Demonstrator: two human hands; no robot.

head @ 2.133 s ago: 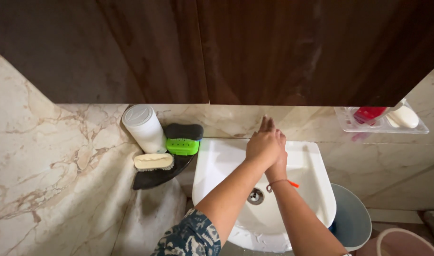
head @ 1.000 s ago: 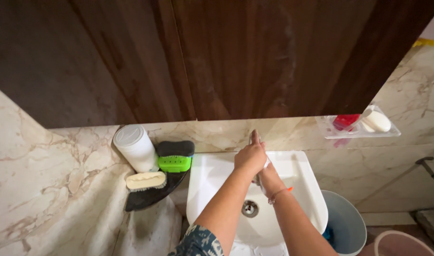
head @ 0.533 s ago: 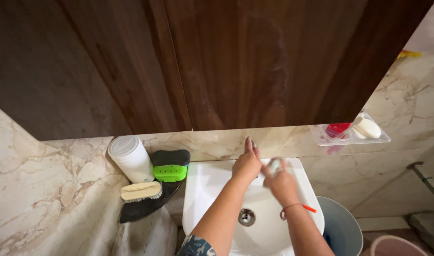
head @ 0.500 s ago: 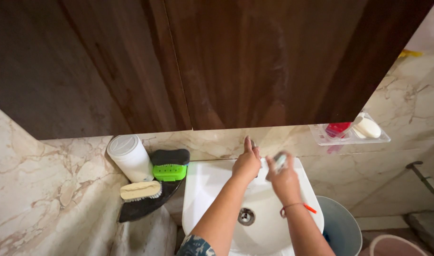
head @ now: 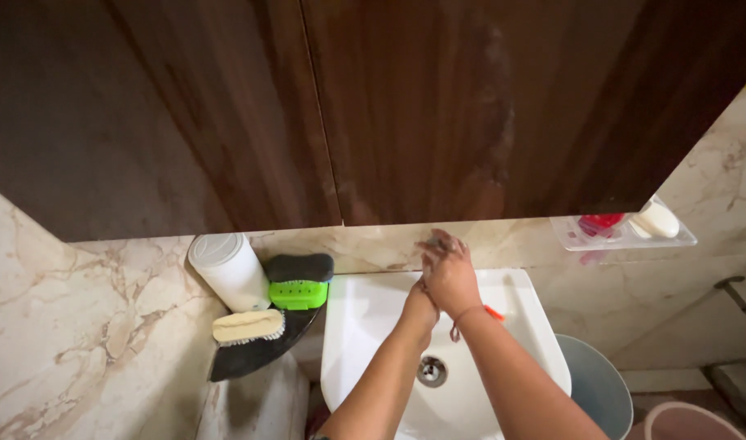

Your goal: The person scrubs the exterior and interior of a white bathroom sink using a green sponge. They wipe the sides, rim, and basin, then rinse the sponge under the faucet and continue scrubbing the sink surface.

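The dark wooden cabinet (head: 405, 106) fills the top of your view, with marble wall (head: 80, 326) below it and to your left. Under that sits the white basin (head: 365, 326), its drain (head: 431, 371) showing between your forearms. Beside the basin's right edge stands a grey bin (head: 601, 383), and a pink bucket (head: 691, 420) is cut off at the lower right corner. On the black corner shelf (head: 251, 363) to your left stand a white canister (head: 226, 269), a green and black sponge holder (head: 298, 281) and a cream brush (head: 247, 325). High on the right wall, a clear soap dish (head: 625, 236) carries a white bar and something red. Your hands meet over the back of the basin: your right hand (head: 448, 273) lies over your left hand (head: 420, 301), fingers loosely spread and pointing at the wall. Your left hand is mostly covered, so I cannot tell how its fingers are set, and I can't make out anything held between the two.
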